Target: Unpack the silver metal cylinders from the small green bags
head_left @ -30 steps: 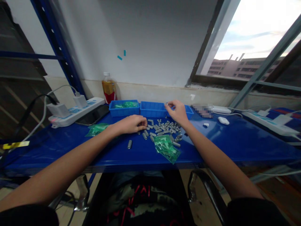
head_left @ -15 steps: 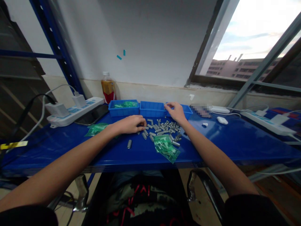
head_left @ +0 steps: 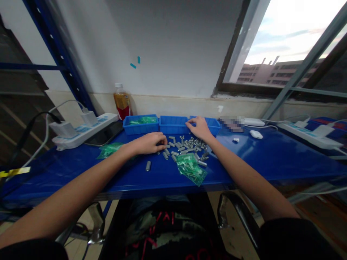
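My left hand rests on the blue table with its fingers curled down onto the left edge of a scatter of small metal cylinders. My right hand hovers at the front rim of the middle blue tray, fingers pinched together; what they hold is too small to make out. A green plastic bag of parts lies in front of the scatter. One cylinder lies apart to the left.
A left blue tray holds green bags; a third blue tray is behind my right hand. A bottle, a power strip with chargers, another green bag, a white mouse and a second power strip surround the work area.
My right hand has dropped from above the trays toward the front rim of the middle tray. The left hand has stayed put. The view shifted slightly.
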The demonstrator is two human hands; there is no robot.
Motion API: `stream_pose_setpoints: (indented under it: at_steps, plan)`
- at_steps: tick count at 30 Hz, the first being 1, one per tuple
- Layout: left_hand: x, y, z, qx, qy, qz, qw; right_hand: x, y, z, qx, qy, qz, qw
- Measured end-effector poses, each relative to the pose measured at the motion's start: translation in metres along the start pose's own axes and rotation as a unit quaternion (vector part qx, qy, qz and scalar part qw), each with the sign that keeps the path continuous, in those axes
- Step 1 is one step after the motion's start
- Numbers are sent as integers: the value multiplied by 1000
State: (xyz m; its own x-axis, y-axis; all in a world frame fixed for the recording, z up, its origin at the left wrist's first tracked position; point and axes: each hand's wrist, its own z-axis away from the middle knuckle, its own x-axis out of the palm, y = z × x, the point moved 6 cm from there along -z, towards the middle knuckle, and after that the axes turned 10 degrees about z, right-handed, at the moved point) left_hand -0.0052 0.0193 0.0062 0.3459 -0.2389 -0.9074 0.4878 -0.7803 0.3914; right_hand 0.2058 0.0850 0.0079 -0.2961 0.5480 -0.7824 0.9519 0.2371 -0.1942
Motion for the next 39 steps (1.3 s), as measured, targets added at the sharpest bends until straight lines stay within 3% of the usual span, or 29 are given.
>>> stream_pose_setpoints:
  at_steps: [10,15,20,23,26,30,36,39]
  plan:
    - [0,0,1,4,5,-2,1000,-19,-19,7,-96,21,45,994]
    - [0,-1,1,1,-1,-5,1000,-18,-31,14,-142,-29,113,983]
    - [0,-1,1,6,3,-4,1000,-20,-40,15,-150,-14,137,979]
    - [1,-3,0,6,10,-13,1000,-17,-42,14,-155,-42,155,975]
    - [-1,-9,1,-30,35,-25,999,-18,-41,14,-158,-41,140,977]
    - [-8,-13,1,-70,87,-38,993,-30,-49,19,-168,23,92,981]
    - [-11,-11,0,-50,134,-29,989,-36,-93,38,-272,14,9,962]
    - [-12,-10,0,-34,147,-12,988,-32,-105,44,-284,3,-23,958]
